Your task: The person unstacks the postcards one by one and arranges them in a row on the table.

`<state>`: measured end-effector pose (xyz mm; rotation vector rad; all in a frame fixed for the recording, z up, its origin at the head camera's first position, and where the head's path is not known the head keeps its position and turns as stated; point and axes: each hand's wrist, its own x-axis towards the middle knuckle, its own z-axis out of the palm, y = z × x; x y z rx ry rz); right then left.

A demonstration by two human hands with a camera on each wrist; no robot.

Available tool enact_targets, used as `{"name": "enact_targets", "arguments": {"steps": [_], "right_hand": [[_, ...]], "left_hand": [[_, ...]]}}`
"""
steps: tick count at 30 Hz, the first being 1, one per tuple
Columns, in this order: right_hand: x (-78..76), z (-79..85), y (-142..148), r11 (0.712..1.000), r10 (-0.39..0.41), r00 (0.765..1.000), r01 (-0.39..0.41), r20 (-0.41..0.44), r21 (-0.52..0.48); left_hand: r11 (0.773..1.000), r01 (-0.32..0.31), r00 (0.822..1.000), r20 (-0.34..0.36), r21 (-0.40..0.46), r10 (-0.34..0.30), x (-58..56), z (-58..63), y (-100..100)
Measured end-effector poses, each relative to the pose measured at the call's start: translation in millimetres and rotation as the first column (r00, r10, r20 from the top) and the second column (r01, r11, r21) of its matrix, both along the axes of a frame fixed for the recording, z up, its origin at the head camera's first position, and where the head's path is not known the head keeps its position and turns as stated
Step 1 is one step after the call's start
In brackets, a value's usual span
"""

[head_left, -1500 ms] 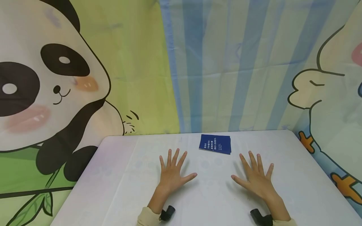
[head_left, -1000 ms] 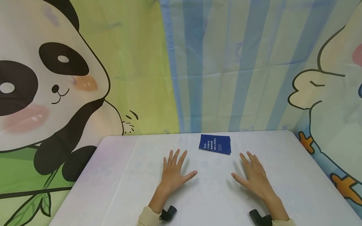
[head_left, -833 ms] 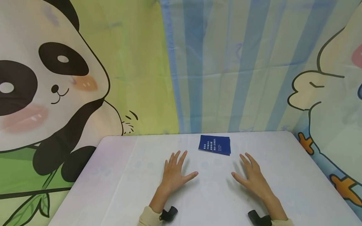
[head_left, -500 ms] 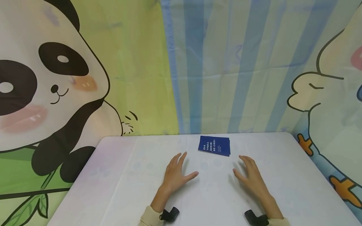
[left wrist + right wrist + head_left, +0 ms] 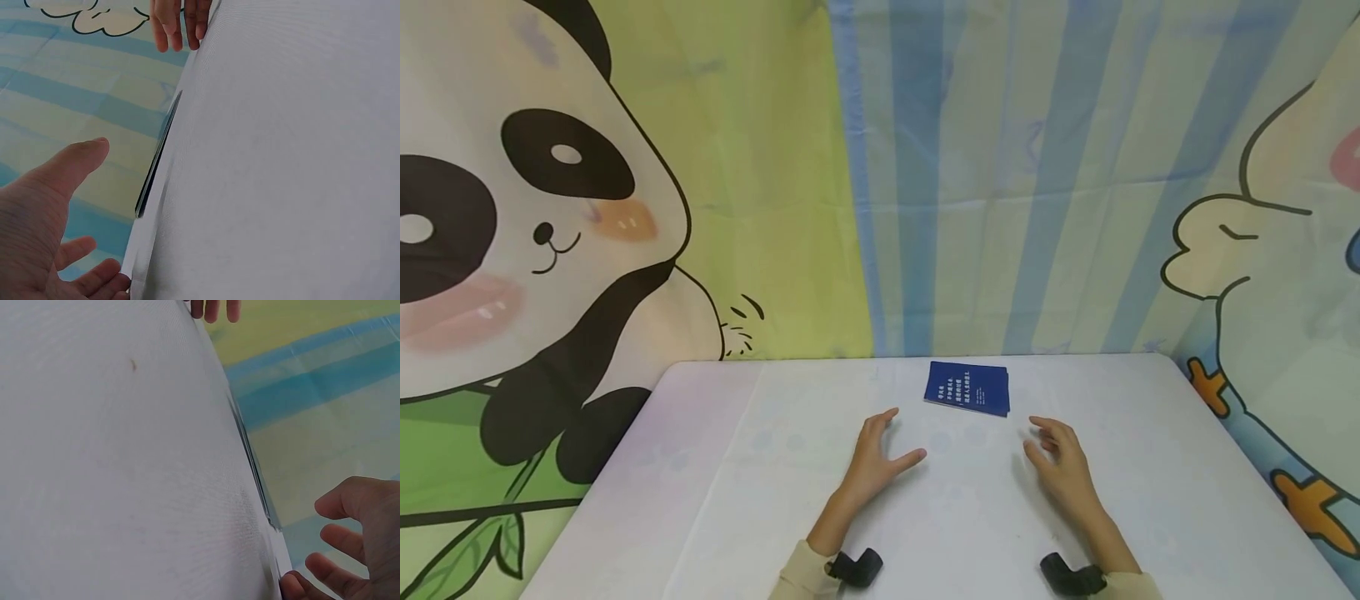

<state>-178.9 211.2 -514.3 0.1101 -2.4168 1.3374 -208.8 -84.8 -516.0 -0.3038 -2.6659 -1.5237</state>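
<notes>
Near the far edge of the white table lies a small stack of dark blue booklets (image 5: 967, 389) with white lettering, the upper one slightly askew over another. My left hand (image 5: 871, 463) is on the near left side of it, thumb spread from gently bent fingers, with nothing in its grasp. On the near right, my right hand (image 5: 1063, 468) is likewise empty, its fingers loosely curved and the thumb apart. From the left wrist, the booklets (image 5: 159, 156) show only as a thin dark edge beyond the thumb; the right wrist view shows the same edge (image 5: 253, 465).
The white tabletop (image 5: 760, 500) spreads around both hands. Behind it hangs a striped blue and yellow cloth (image 5: 985, 183), with a printed panda (image 5: 617, 333) at left and another cartoon figure (image 5: 1285, 333) at right. Black wrist cameras sit at both cuffs.
Both hands have gone from widely spread fingers to loosely curved ones, turning so the palms face inward more. The right hand has shifted slightly left. The booklets stay on the table.
</notes>
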Motion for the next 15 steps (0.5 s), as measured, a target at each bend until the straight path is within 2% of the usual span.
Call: {"name": "enact_targets", "arguments": {"steps": [3,8,15], "right_hand": [[-2.1,-0.2,-0.4,1.000,-0.013,1.000,0.013,0.023,-0.020],[-5.6,-0.1,-0.4,0.997,-0.014,0.997,0.021,0.081,-0.080],[-10.7,-0.7,-0.2,0.991,-0.061,0.990,0.076,0.128,-0.113]], "left_hand": [[1.000,-0.012,1.000,0.019,0.028,0.011,-2.2,-2.2,1.8],[0.996,-0.040,0.999,-0.007,0.077,0.041,-6.4,-7.0,4.3],[0.989,-0.073,0.997,-0.017,0.128,0.075,-10.8,-10.2,7.2]]}}
